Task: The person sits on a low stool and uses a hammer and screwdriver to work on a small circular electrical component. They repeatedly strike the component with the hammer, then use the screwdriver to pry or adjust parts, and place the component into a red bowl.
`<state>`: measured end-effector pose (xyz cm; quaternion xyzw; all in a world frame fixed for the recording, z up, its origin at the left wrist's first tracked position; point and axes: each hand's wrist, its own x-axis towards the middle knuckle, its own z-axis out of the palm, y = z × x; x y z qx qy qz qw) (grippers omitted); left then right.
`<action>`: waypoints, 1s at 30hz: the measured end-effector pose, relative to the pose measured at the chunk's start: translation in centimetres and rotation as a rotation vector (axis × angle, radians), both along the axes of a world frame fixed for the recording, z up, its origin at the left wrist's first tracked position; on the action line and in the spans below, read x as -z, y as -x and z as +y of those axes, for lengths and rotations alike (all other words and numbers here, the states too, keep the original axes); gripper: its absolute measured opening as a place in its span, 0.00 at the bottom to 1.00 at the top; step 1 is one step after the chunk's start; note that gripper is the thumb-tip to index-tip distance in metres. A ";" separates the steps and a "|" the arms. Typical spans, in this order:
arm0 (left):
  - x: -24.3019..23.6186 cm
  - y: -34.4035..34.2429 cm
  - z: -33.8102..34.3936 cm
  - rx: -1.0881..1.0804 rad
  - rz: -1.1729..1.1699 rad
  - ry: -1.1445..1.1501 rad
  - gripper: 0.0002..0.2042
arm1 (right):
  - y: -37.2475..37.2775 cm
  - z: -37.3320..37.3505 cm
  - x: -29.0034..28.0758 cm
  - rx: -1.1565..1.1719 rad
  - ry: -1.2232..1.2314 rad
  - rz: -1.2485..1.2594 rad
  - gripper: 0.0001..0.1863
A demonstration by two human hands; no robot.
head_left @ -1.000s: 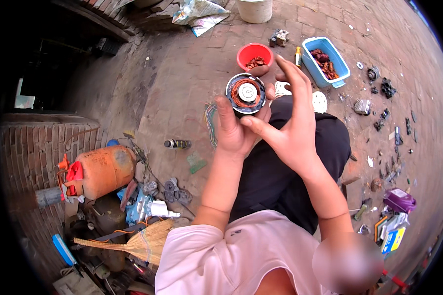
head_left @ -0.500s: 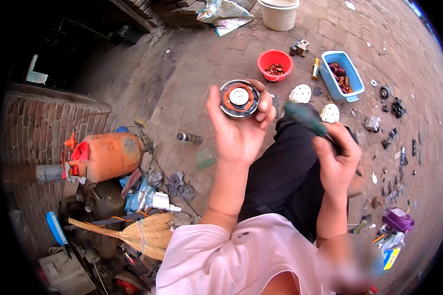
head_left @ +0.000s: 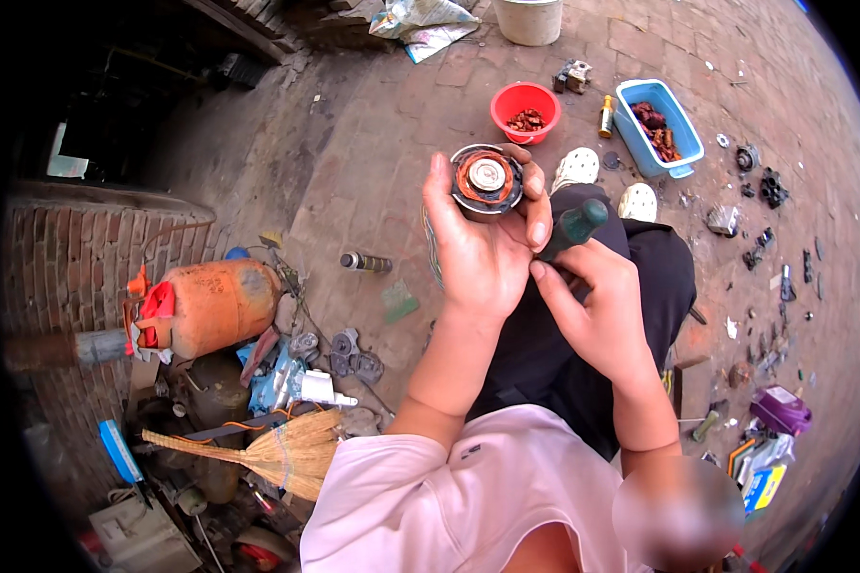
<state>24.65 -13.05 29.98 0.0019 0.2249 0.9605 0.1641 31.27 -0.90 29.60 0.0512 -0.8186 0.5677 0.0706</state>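
My left hand (head_left: pixel 478 239) holds up a round metal motor part (head_left: pixel 487 179) with orange copper windings and a pale hub in its middle. Its fingers wrap the part's rim. My right hand (head_left: pixel 597 306) sits just below and to the right, closed around a tool with a dark green handle (head_left: pixel 573 227) whose butt end sticks up beside my left thumb. The tool's tip is hidden behind my left hand. Both hands are over my lap in dark trousers.
On the brick ground ahead stand a red bowl (head_left: pixel 526 105), a blue tub (head_left: pixel 659 129) of rusty parts and a white bucket (head_left: pixel 530 19). An orange gas cylinder (head_left: pixel 210 306), a straw broom (head_left: pixel 277 454) and scrap lie left. Small metal parts are scattered right.
My right hand came off the motor part, dropped to my lap and took up the green-handled tool, then brought it back beside my left hand. The left hand has kept hold of the part.
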 end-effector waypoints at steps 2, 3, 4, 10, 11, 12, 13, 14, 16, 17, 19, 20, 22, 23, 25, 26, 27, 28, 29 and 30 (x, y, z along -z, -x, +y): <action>-0.4 0.2 0.0 -0.009 0.024 0.000 0.34 | -0.2 0.1 0.4 -0.026 0.259 -0.158 0.08; -0.6 0.2 0.0 0.015 0.056 0.009 0.34 | -0.3 0.3 0.0 -0.091 0.383 -0.229 0.10; -0.5 0.3 0.0 0.038 0.088 0.020 0.34 | -0.2 0.5 0.5 -0.115 0.490 -0.223 0.12; 0.1 -0.1 0.8 0.323 0.172 0.145 0.35 | 0.7 1.5 3.1 -0.071 0.935 -0.339 0.34; 0.0 -0.2 0.9 0.323 0.157 0.146 0.35 | 0.7 1.7 2.9 -0.059 0.858 -0.335 0.33; -0.2 -0.2 1.0 0.323 0.142 0.147 0.35 | 0.7 1.9 2.8 -0.045 0.780 -0.332 0.32; -0.2 -0.2 1.1 0.320 0.125 0.148 0.35 | 0.7 2.0 2.8 -0.034 0.702 -0.330 0.31; -0.7 -0.2 1.3 0.266 0.081 0.188 0.34 | 0.3 1.9 2.8 0.075 0.706 -0.334 0.26; -0.5 0.1 0.8 0.302 0.031 -0.006 0.34 | -0.1 2.8 2.1 0.178 0.690 -0.114 0.19; -0.3 0.3 0.3 0.342 0.031 -0.061 0.34 | -0.3 3.1 1.6 0.282 0.787 -0.032 0.16; -0.1 0.1 0.0 0.380 -0.021 -0.115 0.33 | -0.8 3.9 0.5 0.400 0.917 0.168 0.11; -0.1 0.0 -0.1 0.401 -0.046 -0.147 0.33 | -1.2 4.1 -0.2 0.411 0.949 0.285 0.10; -0.3 -0.4 -0.1 0.439 -0.070 -0.171 0.33 | -2.2 4.2 -1.3 0.296 0.930 0.358 0.11; -0.4 -0.6 -0.1 0.462 -0.077 -0.191 0.33 | -2.4 3.9 -1.6 0.224 0.882 0.365 0.13; -0.5 -0.9 0.0 0.490 -0.095 -0.212 0.34 | -2.9 3.4 -2.4 0.089 0.819 0.305 0.18; -0.7 -1.0 0.0 0.498 -0.126 -0.205 0.34 | -3.2 3.1 -2.8 0.091 0.794 0.217 0.23; -1.0 -1.2 0.1 0.507 -0.157 -0.198 0.35 | -3.0 2.7 -2.8 0.086 0.799 0.212 0.25; -1.1 -1.3 0.0 0.514 -0.188 -0.189 0.36 | -2.7 2.5 -2.8 0.074 0.822 0.195 0.27; -0.9 -1.3 -0.2 0.537 -0.161 -0.197 0.37 | -2.4 2.3 -2.8 0.063 0.845 0.177 0.29; -0.9 -1.4 -0.2 0.530 -0.182 -0.201 0.37 | -2.3 2.4 -3.0 0.048 0.880 0.149 0.30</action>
